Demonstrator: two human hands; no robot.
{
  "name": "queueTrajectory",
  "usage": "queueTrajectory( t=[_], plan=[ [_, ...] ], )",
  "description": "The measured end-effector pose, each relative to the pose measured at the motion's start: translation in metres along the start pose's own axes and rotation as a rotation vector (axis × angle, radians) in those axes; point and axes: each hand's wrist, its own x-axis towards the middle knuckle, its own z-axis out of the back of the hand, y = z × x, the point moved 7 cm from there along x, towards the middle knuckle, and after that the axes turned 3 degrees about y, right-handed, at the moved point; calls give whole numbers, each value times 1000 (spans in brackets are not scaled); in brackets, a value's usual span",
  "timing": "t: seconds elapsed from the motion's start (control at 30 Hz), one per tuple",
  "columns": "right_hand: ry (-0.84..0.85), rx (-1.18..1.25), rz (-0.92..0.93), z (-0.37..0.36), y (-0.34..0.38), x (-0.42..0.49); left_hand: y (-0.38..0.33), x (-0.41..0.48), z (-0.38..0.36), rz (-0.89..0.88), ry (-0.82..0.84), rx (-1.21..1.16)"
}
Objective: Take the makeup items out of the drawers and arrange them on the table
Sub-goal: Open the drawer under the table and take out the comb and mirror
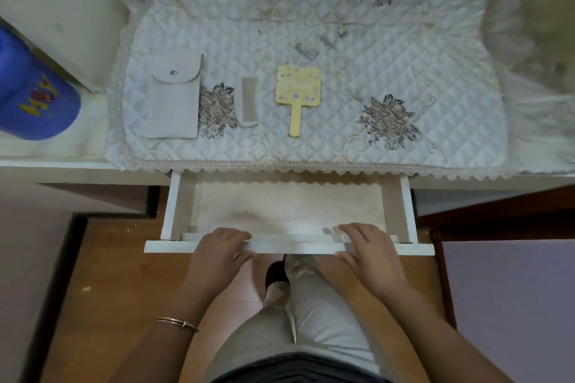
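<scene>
The white drawer (289, 247) under the table stands pulled out, and its pale wooden bottom looks bare. My left hand (217, 253) and my right hand (368, 250) both grip the drawer's front panel, fingers curled over its top edge. On the quilted table cloth (342, 78) lie a grey pouch with a snap button (174, 95), a small pale comb (247, 102) and a yellow hand mirror with a handle (297, 95), side by side in a row.
A blue cap (34, 93) rests on the lower ledge at the left. A mirror at the back reflects the tabletop. White cabinet walls flank the table. My legs and the brown floor lie below the drawer.
</scene>
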Motion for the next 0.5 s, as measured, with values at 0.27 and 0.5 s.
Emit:
queueTrajectory(
  t=[0.27,0.5],
  plan=[
    [-263,-261,38,61,13,76,-11,75,41,42,-183,191],
    [-337,-216,60,69,3,117,-1,116,53,157,-237,126]
  ],
)
